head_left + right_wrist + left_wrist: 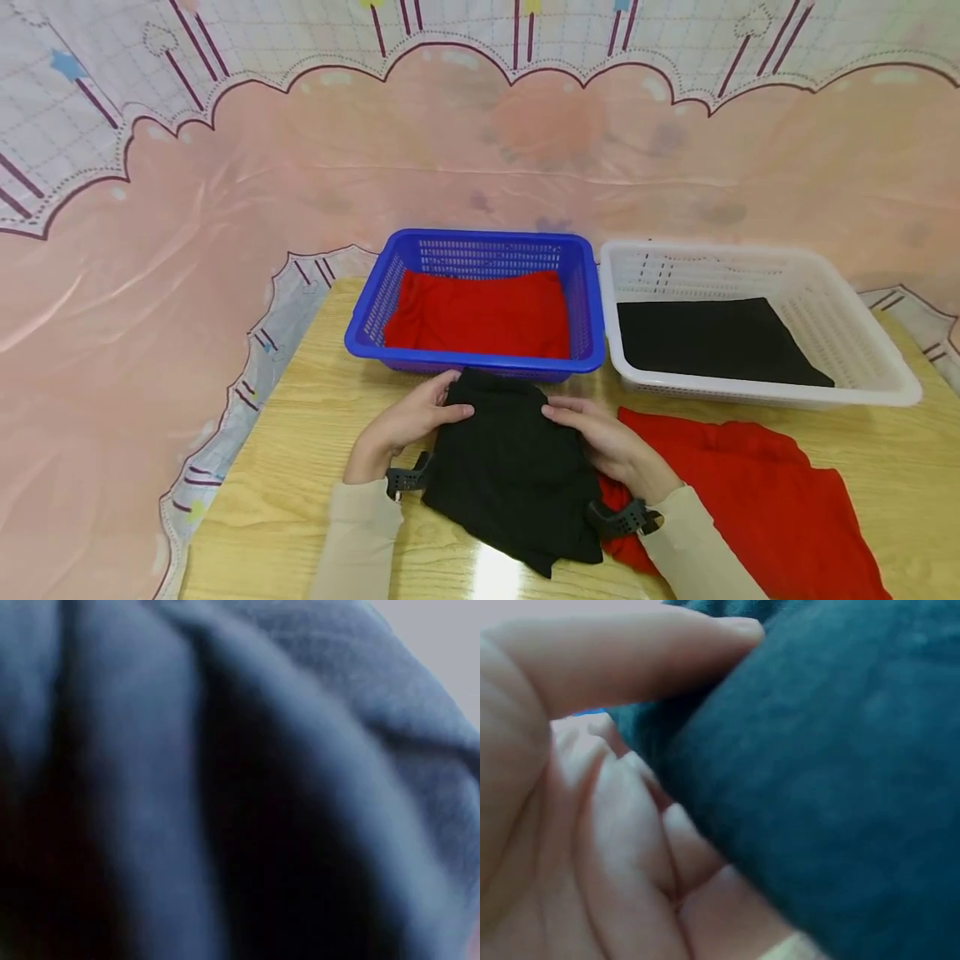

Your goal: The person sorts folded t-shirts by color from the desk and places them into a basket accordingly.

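A black cloth (517,475) hangs between both hands in front of the blue basket, its lower corners loose over the table. My left hand (412,421) pinches its upper left edge, thumb on the near face and the other fingers behind. At the upper right edge my right hand (607,437) grips it the same way, thumb in front. In the left wrist view the thumb (645,656) presses on the dark fabric (817,765), with curled fingers under it. Blurred folds of the cloth (150,750) fill most of the right wrist view and hide the right fingers there.
A blue basket (474,363) holds a folded red cloth (480,317). To its right, a white basket (885,358) contains a flat black cloth (697,342). Another red cloth (765,500) lies spread on the wooden table (277,467), partly under my right forearm. A patterned curtain hangs behind.
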A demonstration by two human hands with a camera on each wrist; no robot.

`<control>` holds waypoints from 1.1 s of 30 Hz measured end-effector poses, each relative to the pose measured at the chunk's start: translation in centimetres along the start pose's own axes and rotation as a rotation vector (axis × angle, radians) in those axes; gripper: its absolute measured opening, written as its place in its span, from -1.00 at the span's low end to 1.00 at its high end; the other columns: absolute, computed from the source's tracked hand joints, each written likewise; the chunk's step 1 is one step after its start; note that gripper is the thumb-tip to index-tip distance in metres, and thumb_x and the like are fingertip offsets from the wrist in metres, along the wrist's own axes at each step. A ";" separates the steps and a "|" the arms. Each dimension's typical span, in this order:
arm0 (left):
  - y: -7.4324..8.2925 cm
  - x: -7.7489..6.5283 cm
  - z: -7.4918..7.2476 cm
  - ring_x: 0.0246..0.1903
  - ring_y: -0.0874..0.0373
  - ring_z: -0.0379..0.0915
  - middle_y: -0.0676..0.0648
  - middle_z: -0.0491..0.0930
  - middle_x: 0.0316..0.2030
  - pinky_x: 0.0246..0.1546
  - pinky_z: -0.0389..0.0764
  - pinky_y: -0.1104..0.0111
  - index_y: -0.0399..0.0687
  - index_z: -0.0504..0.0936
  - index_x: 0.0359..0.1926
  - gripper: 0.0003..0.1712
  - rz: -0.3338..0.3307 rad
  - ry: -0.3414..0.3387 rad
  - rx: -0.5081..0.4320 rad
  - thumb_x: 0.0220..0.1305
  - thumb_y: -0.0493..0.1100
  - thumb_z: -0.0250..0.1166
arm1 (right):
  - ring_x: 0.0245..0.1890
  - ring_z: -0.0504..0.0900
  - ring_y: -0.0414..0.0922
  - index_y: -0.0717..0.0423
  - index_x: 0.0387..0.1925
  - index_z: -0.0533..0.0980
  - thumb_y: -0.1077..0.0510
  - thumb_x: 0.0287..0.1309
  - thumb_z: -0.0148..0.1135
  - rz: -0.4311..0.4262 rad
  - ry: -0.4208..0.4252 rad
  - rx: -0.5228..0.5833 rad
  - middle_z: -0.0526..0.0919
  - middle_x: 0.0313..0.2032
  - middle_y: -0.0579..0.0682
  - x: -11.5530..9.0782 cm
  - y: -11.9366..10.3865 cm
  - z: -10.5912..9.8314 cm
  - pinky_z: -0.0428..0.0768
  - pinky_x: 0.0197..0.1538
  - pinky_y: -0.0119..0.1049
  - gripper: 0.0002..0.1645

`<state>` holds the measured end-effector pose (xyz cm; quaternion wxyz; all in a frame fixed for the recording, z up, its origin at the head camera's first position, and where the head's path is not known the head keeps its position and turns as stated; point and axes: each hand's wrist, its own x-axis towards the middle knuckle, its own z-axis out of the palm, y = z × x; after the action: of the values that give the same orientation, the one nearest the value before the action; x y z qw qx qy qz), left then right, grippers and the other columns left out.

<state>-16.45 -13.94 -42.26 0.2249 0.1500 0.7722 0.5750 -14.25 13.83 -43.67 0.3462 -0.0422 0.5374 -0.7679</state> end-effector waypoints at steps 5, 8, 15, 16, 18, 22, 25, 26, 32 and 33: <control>0.3 -0.1 -0.2 0.32 0.03 -0.26 -0.09 -0.15 0.35 0.27 -0.13 0.17 -0.23 -0.11 0.35 -0.09 -0.027 0.047 -0.009 0.14 -0.09 0.22 | 0.06 0.41 -0.01 0.20 0.30 0.04 0.04 0.27 -0.06 0.025 -0.098 -0.079 0.37 0.12 0.12 -0.5 0.2 -0.1 0.32 0.13 -0.07 -0.35; 0.3 -0.3 -0.4 0.32 0.03 -0.28 -0.08 -0.15 0.35 0.27 -0.16 0.17 -0.22 -0.11 0.35 -0.09 -0.042 0.071 -0.051 0.13 -0.11 0.23 | 0.12 0.34 0.00 0.19 0.35 -0.14 0.01 0.27 -0.08 0.026 -0.162 -0.104 0.24 0.21 0.16 -0.8 0.2 -0.2 0.24 0.17 0.00 -0.24; 0.2 -0.7 -0.7 0.27 -0.01 -0.04 -0.12 0.07 0.30 0.23 0.04 0.16 -0.17 0.04 0.33 -0.22 0.022 0.006 -0.180 0.16 -0.13 0.20 | 0.17 0.28 -0.03 0.07 0.36 -0.08 0.15 0.12 0.15 -0.022 -0.253 -0.214 0.19 0.25 0.09 -0.6 0.6 -0.3 0.25 0.19 -0.12 -0.13; 0.2 -0.8 -0.8 0.22 -0.04 0.09 -0.14 0.18 0.25 0.19 0.15 0.15 -0.16 0.12 0.31 -0.29 0.043 -0.021 -0.217 0.18 -0.15 0.19 | 0.17 0.28 -0.02 0.05 0.35 -0.05 0.19 0.09 0.18 -0.028 -0.274 -0.239 0.21 0.25 0.08 -0.5 0.7 -0.2 0.26 0.19 -0.15 -0.13; 0.3 -0.8 -0.8 0.06 -0.09 0.33 -0.18 0.39 0.10 0.06 0.34 0.15 -0.18 0.27 0.21 -0.45 0.084 -0.069 -0.279 0.21 -0.20 0.15 | 0.15 0.30 -0.02 0.04 0.33 0.01 0.26 0.02 0.23 -0.039 -0.291 -0.294 0.26 0.21 0.07 -0.3 0.8 -0.1 0.29 0.17 -0.18 -0.12; 0.7 -0.9 -0.8 -0.19 -0.10 0.52 -0.21 0.57 -0.15 -0.14 0.51 0.16 -0.29 0.42 0.03 -0.64 0.128 -0.097 -0.332 0.23 -0.22 0.12 | 0.10 0.36 0.03 0.10 0.27 0.12 0.29 0.02 0.22 -0.058 -0.288 -0.309 0.35 0.14 0.11 -0.3 0.6 -0.1 0.34 0.13 -0.16 -0.22; 1.1 -1.0 -0.7 -0.22 -0.06 0.53 -0.20 0.57 -0.17 -0.16 0.52 0.16 -0.35 0.41 -0.01 -0.65 0.155 -0.058 -0.369 0.23 -0.23 0.12 | 0.04 0.42 0.03 0.15 0.21 0.19 0.27 0.07 0.16 -0.071 -0.255 -0.226 0.41 0.08 0.11 -0.7 0.2 -0.1 0.40 0.08 -0.12 -0.36; 1.3 -1.1 -0.7 -0.22 -0.06 0.54 -0.20 0.57 -0.17 -0.17 0.52 0.16 -0.35 0.41 0.00 -0.65 0.166 -0.040 -0.388 0.24 -0.23 0.12 | 0.01 0.45 0.02 0.17 0.17 0.23 0.25 0.10 0.13 -0.077 -0.247 -0.185 0.44 0.05 0.10 -0.8 0.1 -0.1 0.41 0.06 -0.12 -0.42; 2.4 -0.9 -0.4 -0.27 -0.02 0.56 -0.18 0.57 -0.22 -0.23 0.54 0.15 -0.35 0.37 -0.03 -0.66 0.177 0.097 -0.516 0.24 -0.22 0.12 | -0.10 0.52 -0.12 0.09 0.04 0.29 0.13 0.27 -0.07 -0.163 -0.242 0.036 0.53 -0.06 -0.03 -1.6 -0.4 -0.4 0.46 0.00 -0.19 -0.68; 2.5 -0.9 -0.4 -0.27 -0.02 0.55 -0.18 0.57 -0.22 -0.22 0.54 0.15 -0.35 0.37 -0.02 -0.65 0.169 0.113 -0.533 0.24 -0.21 0.12 | -0.09 0.51 -0.13 0.06 0.06 0.28 0.11 0.28 -0.10 -0.166 -0.244 0.050 0.53 -0.05 -0.05 -1.7 -0.4 -0.5 0.46 0.00 -0.18 -0.67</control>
<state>-15.95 -13.99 -39.62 0.1644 0.1172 0.5901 0.7817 -13.34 15.29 -42.97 0.3453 -0.1709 0.4664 -0.7963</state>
